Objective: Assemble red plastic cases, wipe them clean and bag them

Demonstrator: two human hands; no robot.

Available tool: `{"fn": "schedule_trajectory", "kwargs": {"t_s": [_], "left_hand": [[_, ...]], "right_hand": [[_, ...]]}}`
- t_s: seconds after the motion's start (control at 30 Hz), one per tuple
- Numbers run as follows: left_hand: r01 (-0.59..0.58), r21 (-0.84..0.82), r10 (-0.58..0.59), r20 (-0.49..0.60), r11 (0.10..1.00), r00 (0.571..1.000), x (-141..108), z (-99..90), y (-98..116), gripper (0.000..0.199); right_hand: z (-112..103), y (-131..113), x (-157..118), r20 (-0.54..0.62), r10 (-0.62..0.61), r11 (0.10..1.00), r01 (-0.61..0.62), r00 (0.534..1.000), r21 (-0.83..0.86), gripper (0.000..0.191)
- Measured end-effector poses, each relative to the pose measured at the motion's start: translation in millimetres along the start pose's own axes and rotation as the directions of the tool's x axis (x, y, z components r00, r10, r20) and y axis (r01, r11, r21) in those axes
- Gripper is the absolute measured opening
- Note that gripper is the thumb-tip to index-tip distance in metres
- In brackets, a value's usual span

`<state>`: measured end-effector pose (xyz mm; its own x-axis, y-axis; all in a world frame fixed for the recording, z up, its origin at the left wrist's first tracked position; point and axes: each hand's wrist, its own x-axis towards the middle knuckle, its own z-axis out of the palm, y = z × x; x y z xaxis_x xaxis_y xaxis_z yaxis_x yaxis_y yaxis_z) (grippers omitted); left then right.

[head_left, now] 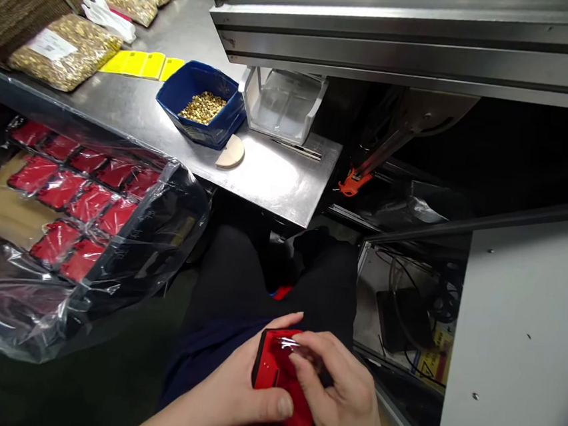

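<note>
Low in the head view, above my lap, my left hand (242, 383) is wrapped around a red plastic housing with a black edge (268, 372). The thumb presses on its near side. My right hand (341, 379) pinches a small tool with a shiny metal tip (286, 342), which reaches over the far end of the housing. Most of the tool is hidden by the fingers, so its exact kind does not show. Similar red parts with black edges (91, 202) lie in rows in a plastic-lined bin (162, 228) at the left.
On the steel bench (286, 193) stand a blue bin (191, 73) with small brass pieces and a clear-fronted bin (284, 106). Bags of brass pieces (73, 52), yellow labels (142, 63) and a pale half-round disc (231, 152) lie there. A metal frame (409, 58) overhangs the right side.
</note>
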<state>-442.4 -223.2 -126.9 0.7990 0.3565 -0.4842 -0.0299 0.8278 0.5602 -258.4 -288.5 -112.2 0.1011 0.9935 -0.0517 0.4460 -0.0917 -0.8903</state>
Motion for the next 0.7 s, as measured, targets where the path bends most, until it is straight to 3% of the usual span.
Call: {"fn": "schedule_trajectory", "kwargs": {"t_s": [0.07, 0.17, 0.27, 0.37, 0.47, 0.57, 0.7], "left_hand": [[0.014, -0.021, -0.015, -0.036, 1.0, 0.999, -2, -4.4, -1, 0.098], [0.077, -0.053, -0.081, -0.088, 0.996, 0.993, -8, -12.4, -4, 0.088], [0.116, -0.069, -0.122, -0.082, 0.991, 0.989, -11, -16.3, -4, 0.087], [0.129, -0.014, -0.129, -0.054, 0.992, 0.99, -10, -15.0, -1, 0.084], [0.088, -0.009, -0.088, 0.032, 0.996, 0.996, -7, -12.8, 4, 0.088], [0.059, -0.038, -0.056, 0.071, 0.998, 0.996, -5, -12.4, 8, 0.09], [0.044, -0.013, -0.043, 0.07, 0.999, 0.997, -4, -11.9, 8, 0.088]], "right_hand": [[-3, 14, -1, -0.104, 0.144, 0.989, -0.146, 0.984, -0.009, 0.014], [-16, 40, -1, -0.198, 0.36, 0.92, -0.383, 0.912, -0.09, 0.027], [-30, 52, -2, -0.208, 0.407, 0.882, -0.442, 0.889, -0.164, 0.029], [-36, 39, -4, -0.213, 0.273, 0.934, -0.312, 0.938, -0.176, 0.022], [-32, 14, -1, -0.102, 0.059, 0.987, -0.074, 0.993, -0.144, 0.015], [-22, -3, 6, 0.026, -0.117, 0.981, 0.12, 0.993, -0.156, 0.016], [-15, -4, 10, 0.112, -0.227, 0.951, 0.245, 0.967, -0.19, 0.025]]}}
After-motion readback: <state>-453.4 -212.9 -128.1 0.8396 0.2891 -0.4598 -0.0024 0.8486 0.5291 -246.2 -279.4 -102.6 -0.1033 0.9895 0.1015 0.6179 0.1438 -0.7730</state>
